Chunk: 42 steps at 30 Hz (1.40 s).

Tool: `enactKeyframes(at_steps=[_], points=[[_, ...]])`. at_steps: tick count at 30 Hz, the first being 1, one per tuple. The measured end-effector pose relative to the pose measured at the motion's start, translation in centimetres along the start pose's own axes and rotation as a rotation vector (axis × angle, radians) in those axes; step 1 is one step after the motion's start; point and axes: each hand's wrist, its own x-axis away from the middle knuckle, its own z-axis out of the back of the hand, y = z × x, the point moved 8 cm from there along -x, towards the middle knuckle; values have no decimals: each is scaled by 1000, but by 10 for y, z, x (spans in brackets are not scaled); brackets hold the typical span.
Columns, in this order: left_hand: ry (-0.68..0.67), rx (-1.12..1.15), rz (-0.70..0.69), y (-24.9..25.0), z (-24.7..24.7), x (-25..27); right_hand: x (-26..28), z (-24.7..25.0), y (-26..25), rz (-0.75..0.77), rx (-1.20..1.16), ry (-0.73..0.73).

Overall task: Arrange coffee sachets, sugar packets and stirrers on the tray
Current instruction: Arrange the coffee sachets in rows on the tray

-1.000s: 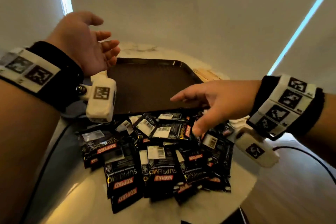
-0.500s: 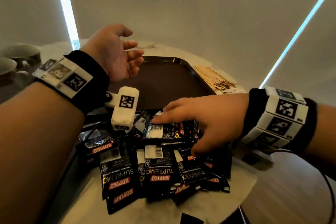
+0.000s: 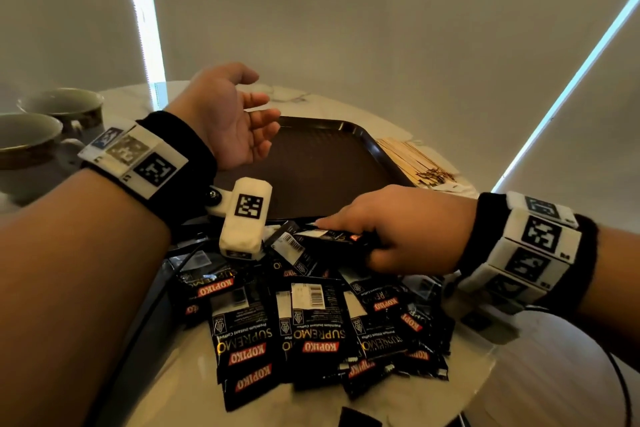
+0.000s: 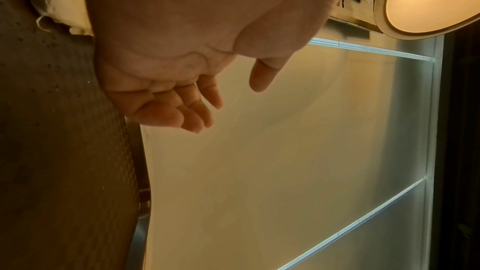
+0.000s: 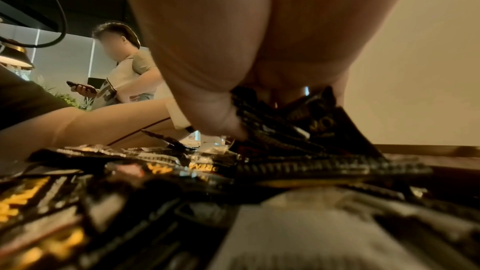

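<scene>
Black coffee sachets (image 3: 311, 326) carry red logo bands, gold lettering and white barcode panels. The tray (image 3: 332, 170) is dark brown with a fine textured grid. The stirrers (image 3: 412, 158) are pale wood. White wristbands (image 3: 138, 159) bear black square-code markings. The surface (image 3: 180, 367) is cream, marble-veined.

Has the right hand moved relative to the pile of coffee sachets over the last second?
Yes. The right hand has come down from above the sachet pile and now grips sachets at the pile's far edge, beside the tray.
</scene>
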Motion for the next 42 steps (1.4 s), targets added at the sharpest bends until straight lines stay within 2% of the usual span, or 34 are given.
enactKeyframes(at_steps=[3, 7, 13, 18, 22, 25, 28, 31, 33, 40, 42], points=[[-7, 4, -2, -1, -2, 1, -2, -4, -1, 1, 40, 19], [-19, 6, -6, 0, -5, 4, 0, 10, 2, -16, 21, 151], [-45, -3, -10, 1, -9, 7, 11, 29, 18, -63, -242, 340], [-69, -1, -3, 1, -14, 9, 24, 65, 25, -90, -414, 507], [-174, 32, 23, 0, -29, 16, 28, 101, 47, -201, -500, 798], [-345, 111, 70, -7, -45, 20, 15, 115, 45, -210, -552, 905], [-469, 91, 46, -15, -63, 24, -7, 115, 28, -161, -546, 878], [-405, 91, -127, -2, -64, 25, -28, 107, 9, -71, -539, 802], [-365, 85, -175, 3, -63, 27, -38, 100, 1, -53, -534, 755], [-470, 146, -150, 1, -72, 34, -36, 95, 7, 93, -1008, 753], [-487, 198, -128, 2, -72, 35, -31, 94, 8, 142, -1055, 772]])
